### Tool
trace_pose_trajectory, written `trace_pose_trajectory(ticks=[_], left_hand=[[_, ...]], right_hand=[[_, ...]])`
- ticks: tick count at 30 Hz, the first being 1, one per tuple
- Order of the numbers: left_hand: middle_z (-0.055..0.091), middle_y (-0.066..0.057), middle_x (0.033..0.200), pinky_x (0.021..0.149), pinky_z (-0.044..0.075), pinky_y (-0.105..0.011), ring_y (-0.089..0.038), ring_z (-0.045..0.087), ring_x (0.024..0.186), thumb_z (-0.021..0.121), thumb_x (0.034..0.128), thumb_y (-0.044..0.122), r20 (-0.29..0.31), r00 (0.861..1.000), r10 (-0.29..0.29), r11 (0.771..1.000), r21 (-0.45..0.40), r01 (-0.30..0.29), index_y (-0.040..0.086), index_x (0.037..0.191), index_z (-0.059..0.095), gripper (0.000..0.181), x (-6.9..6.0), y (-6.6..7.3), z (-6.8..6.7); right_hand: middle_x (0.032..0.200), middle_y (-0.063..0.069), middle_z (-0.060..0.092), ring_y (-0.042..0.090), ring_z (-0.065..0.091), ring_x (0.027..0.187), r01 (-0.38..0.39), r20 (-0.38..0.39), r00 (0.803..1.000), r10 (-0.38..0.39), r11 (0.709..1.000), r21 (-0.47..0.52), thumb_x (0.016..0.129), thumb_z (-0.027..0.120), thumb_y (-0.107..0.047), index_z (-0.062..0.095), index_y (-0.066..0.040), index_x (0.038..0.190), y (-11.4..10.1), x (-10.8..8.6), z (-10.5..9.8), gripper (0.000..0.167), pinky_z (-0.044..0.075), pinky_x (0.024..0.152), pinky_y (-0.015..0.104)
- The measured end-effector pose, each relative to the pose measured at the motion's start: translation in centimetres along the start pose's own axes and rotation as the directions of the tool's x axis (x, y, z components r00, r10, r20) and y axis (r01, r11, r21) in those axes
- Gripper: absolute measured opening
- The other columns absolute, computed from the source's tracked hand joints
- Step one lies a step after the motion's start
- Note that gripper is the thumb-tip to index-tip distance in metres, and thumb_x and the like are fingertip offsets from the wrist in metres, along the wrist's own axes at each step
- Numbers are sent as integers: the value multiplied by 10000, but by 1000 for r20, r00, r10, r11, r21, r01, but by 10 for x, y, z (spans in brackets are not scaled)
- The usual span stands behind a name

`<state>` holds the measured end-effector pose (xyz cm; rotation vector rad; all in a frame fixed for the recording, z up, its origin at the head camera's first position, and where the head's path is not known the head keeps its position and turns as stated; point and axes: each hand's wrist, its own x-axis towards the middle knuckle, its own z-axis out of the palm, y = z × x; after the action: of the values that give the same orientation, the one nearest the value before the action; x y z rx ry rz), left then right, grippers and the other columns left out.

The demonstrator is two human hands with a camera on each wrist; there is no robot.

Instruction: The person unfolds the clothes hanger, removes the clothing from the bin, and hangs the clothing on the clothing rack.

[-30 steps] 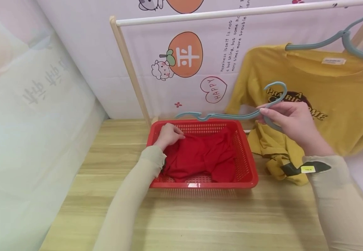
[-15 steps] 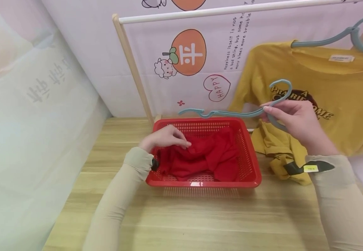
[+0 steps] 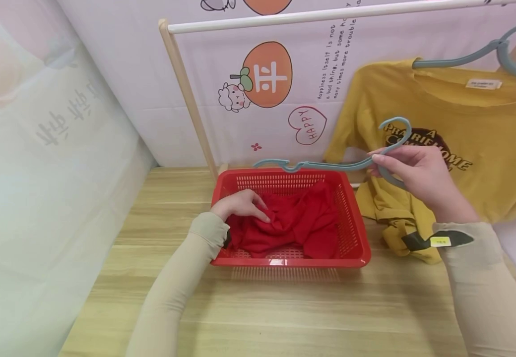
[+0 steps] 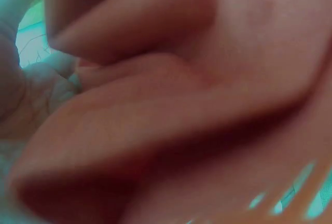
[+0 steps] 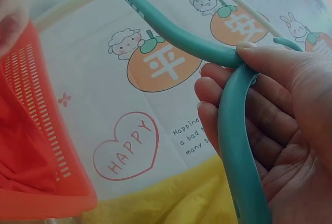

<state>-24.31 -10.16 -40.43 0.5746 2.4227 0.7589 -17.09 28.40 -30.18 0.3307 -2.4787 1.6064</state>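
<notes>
One blue-green hanger (image 5: 205, 50) is pinched by the right hand (image 3: 423, 173); towards nine o'clock in the red basket (image 3: 289, 263), the left hand (image 3: 242, 204) seemingly pinches red cloth (image 3: 313, 220) (wrist view blurred).

Bright, even light fills the head view, leaving a soft shadow toward the right edge of the desk (image 3: 258, 312) and glare on the front rim of the basket (image 3: 320, 263). The left wrist view is dim, its red cloth (image 4: 129, 110) blurred.
</notes>
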Motion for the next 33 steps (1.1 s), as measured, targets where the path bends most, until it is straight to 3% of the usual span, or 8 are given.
trace_pose_trajectory(ticks=[3,8,13,16,19,23,29,33], left_hand=[[755,59,960,871,499,-290,-143,621,983,846,845,291,-35,998,46,999,-5,-46,107,1048,817,276,-1,0,-2],[743,89,886,813,482,-260,-92,599,904,827,869,294,-112,986,126,991,-39,-131,153,1001,826,194,-5,0,-9],[715,36,765,695,474,-279,-99,590,744,754,898,495,1,993,120,992,-42,-120,172,910,824,330,-6,11,-5],[739,79,834,744,507,-269,-80,632,809,772,870,525,30,993,114,993,3,-114,159,992,830,390,1,15,7],[747,135,915,817,510,-245,-57,637,903,815,842,489,0,993,120,992,49,-120,171,1084,819,399,10,17,19],[750,122,877,817,516,-253,-80,648,906,834,859,363,-54,991,126,992,17,-125,160,1022,832,260,16,16,26],[743,119,849,800,510,-254,-90,639,871,816,891,273,-117,982,148,988,-22,-151,155,983,833,150,15,17,21],[748,56,907,829,516,-276,-112,669,888,778,925,213,-217,962,164,975,-114,-192,98,1017,802,149,9,20,8]], right_hand=[[918,30,770,133,741,814,-6,2,1000,6,1000,-3,968,725,-145,744,15,1172,0,0,0,260,555,766,178],[913,21,771,127,745,823,-19,4,1000,19,1000,-11,968,729,-159,748,3,1174,1,0,0,263,554,764,177],[918,20,771,128,744,822,-18,2,1000,18,1000,-18,969,727,-165,748,2,1173,2,0,0,264,554,762,175],[914,26,771,128,743,824,-19,7,1000,19,1000,-16,971,726,-168,749,-2,1173,1,-1,0,262,556,757,178],[909,31,771,127,742,824,-20,10,1000,20,1000,-14,971,725,-166,749,0,1171,1,-1,1,261,558,752,182],[913,34,772,125,745,824,-22,8,1000,22,1000,-17,969,727,-166,746,3,1175,2,0,1,267,556,754,178],[933,55,772,130,747,816,-4,9,1000,4,1000,-3,966,728,-141,746,15,1168,3,1,-1,256,559,754,179],[923,65,773,133,746,806,13,4,1000,-13,1000,13,960,733,-126,742,36,1156,2,1,-4,254,566,758,190]])
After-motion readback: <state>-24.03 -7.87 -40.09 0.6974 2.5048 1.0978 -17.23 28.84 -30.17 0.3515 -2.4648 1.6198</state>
